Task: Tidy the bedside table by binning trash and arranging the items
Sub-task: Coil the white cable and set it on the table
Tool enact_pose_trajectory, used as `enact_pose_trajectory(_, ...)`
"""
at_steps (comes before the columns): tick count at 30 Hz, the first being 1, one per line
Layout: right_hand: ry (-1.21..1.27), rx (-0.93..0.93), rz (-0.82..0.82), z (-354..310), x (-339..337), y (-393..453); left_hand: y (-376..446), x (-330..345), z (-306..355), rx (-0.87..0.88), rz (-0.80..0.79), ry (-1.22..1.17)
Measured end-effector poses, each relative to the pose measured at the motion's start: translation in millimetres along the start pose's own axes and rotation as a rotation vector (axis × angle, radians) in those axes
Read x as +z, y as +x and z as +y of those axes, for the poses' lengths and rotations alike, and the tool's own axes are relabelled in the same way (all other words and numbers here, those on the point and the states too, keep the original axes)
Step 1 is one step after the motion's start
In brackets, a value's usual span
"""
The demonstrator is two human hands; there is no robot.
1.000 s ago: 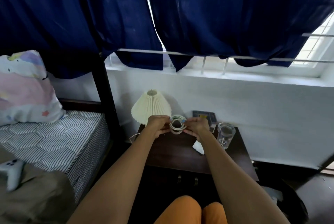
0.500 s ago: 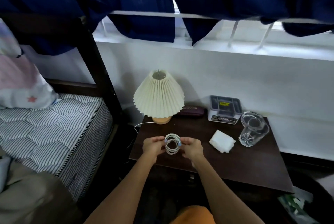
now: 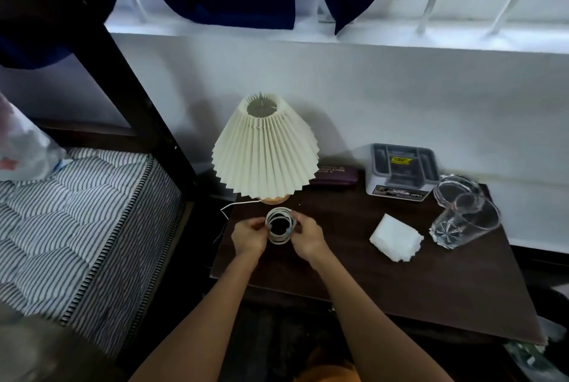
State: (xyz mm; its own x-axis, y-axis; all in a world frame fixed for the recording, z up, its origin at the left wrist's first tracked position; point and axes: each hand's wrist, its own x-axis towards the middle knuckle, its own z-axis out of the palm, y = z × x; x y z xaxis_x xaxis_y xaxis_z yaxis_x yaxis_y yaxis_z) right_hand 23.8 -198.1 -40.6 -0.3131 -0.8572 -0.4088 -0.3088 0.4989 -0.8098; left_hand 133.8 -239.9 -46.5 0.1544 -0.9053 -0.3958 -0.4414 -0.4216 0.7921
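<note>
A white cable coiled into a small ring (image 3: 279, 238) is held just above the left part of the dark bedside table (image 3: 400, 283). My left hand (image 3: 248, 237) pinches its left side and my right hand (image 3: 308, 236) pinches its right side. Behind the coil stands a lamp with a pleated cream shade (image 3: 264, 153). A crumpled white tissue (image 3: 395, 238) lies right of my hands. A clear glass (image 3: 465, 215) stands at the table's right, a grey organiser box (image 3: 400, 172) behind it, and a dark purple case (image 3: 335, 173) by the wall.
A striped mattress (image 3: 77, 227) and a dark bed post (image 3: 132, 95) are to the left. The lamp's white cord (image 3: 234, 206) hangs off the table's left edge. A white wall and window ledge run behind. Something dark with plastic lies on the floor at the lower right (image 3: 535, 357).
The view has tilted down and moved closer to the table. My hands have brought the coiled cable lower, from in front of the lamp to just above the tabletop.
</note>
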Motion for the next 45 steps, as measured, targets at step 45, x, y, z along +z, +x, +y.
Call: enact_pose_trajectory(45,-0.325,0.012,0.136,31.6,-72.3,-88.5,-111.6,27.1,23.7,0.325,-0.134,0.286)
